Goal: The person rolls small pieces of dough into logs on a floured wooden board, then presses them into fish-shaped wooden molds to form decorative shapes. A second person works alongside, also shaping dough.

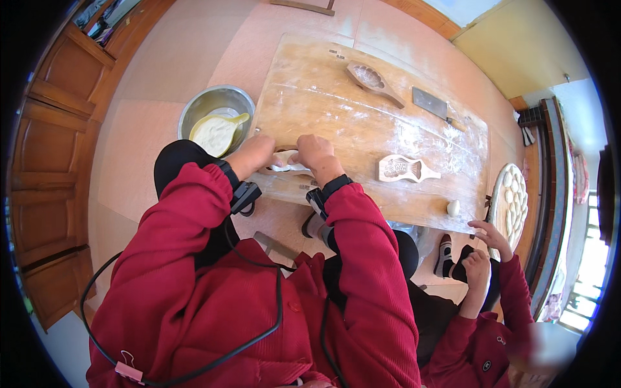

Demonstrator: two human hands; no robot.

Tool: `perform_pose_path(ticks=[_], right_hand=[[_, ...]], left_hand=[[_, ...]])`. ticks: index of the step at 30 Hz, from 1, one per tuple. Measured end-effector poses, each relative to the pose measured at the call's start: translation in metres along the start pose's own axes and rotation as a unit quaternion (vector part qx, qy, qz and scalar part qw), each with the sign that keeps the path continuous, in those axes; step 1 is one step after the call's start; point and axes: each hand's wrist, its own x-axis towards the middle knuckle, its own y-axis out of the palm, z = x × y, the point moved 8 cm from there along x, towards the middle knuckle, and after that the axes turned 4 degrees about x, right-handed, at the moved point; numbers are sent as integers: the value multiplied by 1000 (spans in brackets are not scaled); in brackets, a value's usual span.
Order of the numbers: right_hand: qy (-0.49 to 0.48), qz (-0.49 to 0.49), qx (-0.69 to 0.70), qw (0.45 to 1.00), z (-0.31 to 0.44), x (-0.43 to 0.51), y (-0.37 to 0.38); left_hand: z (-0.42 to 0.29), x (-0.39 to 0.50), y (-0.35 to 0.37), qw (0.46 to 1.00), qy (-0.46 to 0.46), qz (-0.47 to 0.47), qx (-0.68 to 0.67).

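Note:
Both my hands work at a wooden pastry mould (pixel 286 147) near the left front edge of the floured wooden board (pixel 310 97). White dough (pixel 290 162) lies in the mould. My left hand (pixel 254 154) grips the dough's left part with fingers and thumb. From above, my right hand (pixel 314 153) holds its upper right part, the fingertips partly hidden. To the right, a pale wooden mould with a carved fish (pixel 405 169) lies face up. Farther back are a darker wooden mould with a handle (pixel 372 81) and a cleaver (pixel 432 103).
A metal bowl (pixel 187 109) holding a yellow scoop of flour (pixel 213 136) stands left of the board. A dough ball (pixel 453 208) sits at the right front corner, near another person's hands (pixel 492 238). Beyond is a round tray of shaped dough pieces (pixel 497 213).

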Motion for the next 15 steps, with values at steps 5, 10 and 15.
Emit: perform_pose_path(ticks=[5,10,15], right_hand=[[4,-40,7,999,5,-8,-2],[-43,-54,-6,998,11,-14,-12],[-55,-35,-33,997,29,-2,-2]], left_hand=[[0,6,7,1000,19,-21,-2],[20,10,10,989,-35,62,-128],[22,17,17,996,39,9,-82]])
